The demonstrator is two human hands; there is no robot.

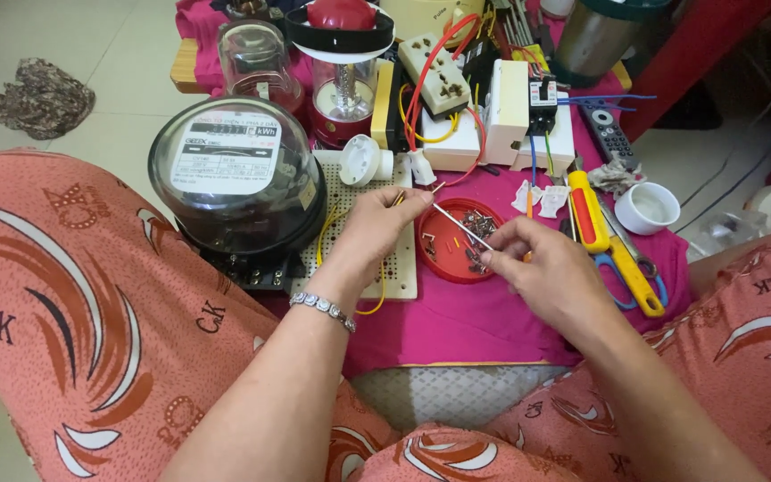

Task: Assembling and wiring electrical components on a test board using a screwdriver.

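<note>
Right of the big round electricity meter (238, 178), on the pink cloth (484, 317), sits a shallow red lid (457, 259) used as a dish, holding a scatter of small screws and metal bits. Over that lid the person's right hand (546, 277) has its fingers pinched narrow around the end of a thin metal rod (462, 225), which slants up and left to the left hand (377, 228); that hand, with a silver bracelet (323, 311) at the wrist, is curled shut on the rod's other end and on a short yellow wire. Beneath the left hand, touching the meter's base, lies a white perforated board (396, 272) with yellow wire looped along it. Farther right from the meter, past the lid, stands a small white cup (649, 207); what it holds cannot be made out. Between lid and cup lie a screwdriver with a red and yellow handle (589, 212) and yellow-handled scissors (637, 278), close together. Behind the meter stand a clear glass dome (256, 58) and a red-topped lantern (343, 67), with white sockets and switch boxes (484, 107) crowded just right of them. Bare cloth shows only along the near edge, below the lid; the person's patterned knees close in both sides.
</note>
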